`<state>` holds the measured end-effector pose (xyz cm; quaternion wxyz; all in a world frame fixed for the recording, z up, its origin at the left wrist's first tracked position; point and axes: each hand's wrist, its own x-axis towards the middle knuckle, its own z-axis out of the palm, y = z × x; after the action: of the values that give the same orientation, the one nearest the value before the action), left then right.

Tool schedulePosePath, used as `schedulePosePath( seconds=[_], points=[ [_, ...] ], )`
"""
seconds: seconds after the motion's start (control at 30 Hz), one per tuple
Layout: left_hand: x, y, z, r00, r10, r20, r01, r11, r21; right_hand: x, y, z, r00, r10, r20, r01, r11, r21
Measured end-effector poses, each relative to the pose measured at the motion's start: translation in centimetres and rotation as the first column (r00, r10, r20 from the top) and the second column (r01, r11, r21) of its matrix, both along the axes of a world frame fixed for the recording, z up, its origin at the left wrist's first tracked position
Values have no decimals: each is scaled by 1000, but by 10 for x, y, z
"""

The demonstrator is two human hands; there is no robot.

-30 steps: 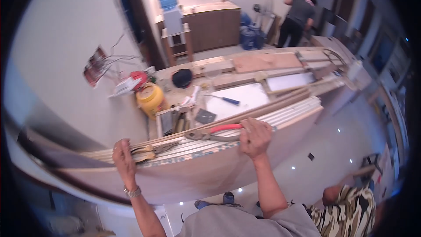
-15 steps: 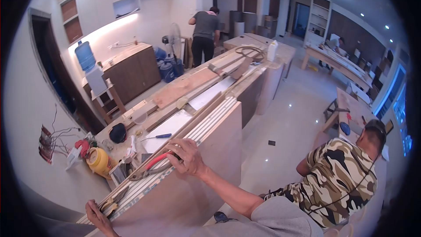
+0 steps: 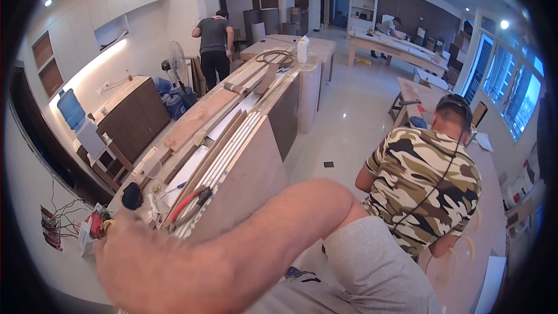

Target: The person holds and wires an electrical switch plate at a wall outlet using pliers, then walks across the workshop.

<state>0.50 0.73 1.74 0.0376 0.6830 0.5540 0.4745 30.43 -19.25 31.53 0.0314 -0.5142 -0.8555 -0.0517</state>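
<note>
My right forearm reaches across the lower part of the view, close to the camera. My right hand point(image 3: 145, 261) is at the lower left, blurred by motion, with its fingers mostly hidden; whether it holds anything does not show. Just beyond it, a tool with red and black handles point(image 3: 185, 203), which looks like pliers, lies on the edges of the upright stacked panels point(image 3: 247, 131). The broad face of the outermost panel point(image 3: 244, 183) is towards me. My left hand is out of view.
A long workbench carries boards point(image 3: 195, 122), a hammer point(image 3: 237, 88), a dark cap point(image 3: 132, 196) and a white bottle point(image 3: 303, 49). Loose wires point(image 3: 61, 212) stick out of the left wall. A person in a camouflage shirt point(image 3: 427, 180) is close on my right; others work farther back.
My right hand has left the red-handled tool and swung left, nearer the camera. My left hand has gone out of view. The camera has turned right.
</note>
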Motion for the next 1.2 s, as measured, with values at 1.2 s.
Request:
schedulePosePath(
  seconds=[1.2],
  points=[
    [1,-6,22,978,-206,-18,206,975,76,-133,-127,-13,986,-169,-15,150,825,544]
  ],
)
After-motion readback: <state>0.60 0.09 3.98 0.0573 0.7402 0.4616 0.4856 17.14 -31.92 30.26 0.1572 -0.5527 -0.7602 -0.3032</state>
